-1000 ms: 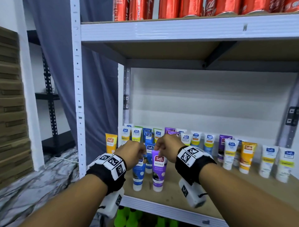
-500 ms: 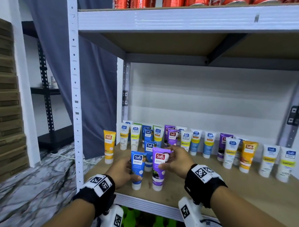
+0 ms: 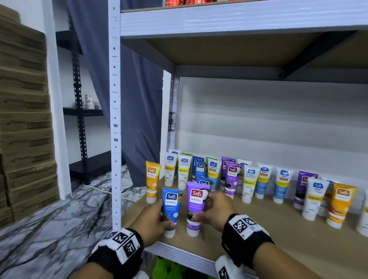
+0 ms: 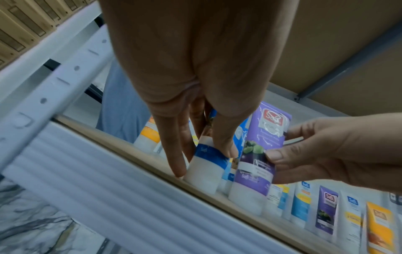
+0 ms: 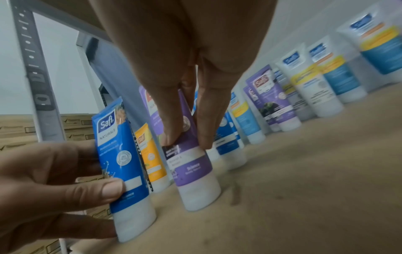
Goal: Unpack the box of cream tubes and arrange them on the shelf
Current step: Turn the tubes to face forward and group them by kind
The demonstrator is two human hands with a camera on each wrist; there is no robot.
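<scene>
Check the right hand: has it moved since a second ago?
Yes. The right hand has dropped from the top of the purple tube to its middle, nearer the shelf edge.

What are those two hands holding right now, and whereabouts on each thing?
The left hand grips the blue tube around its lower body, above the white cap. The right hand pinches the purple tube at mid-body. Both tubes stand cap-down on the shelf.

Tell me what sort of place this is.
Likely a shop stockroom: a metal rack shelf lined with cream tubes, stacked cardboard cartons at the left, and red cans on the shelf above.
</scene>
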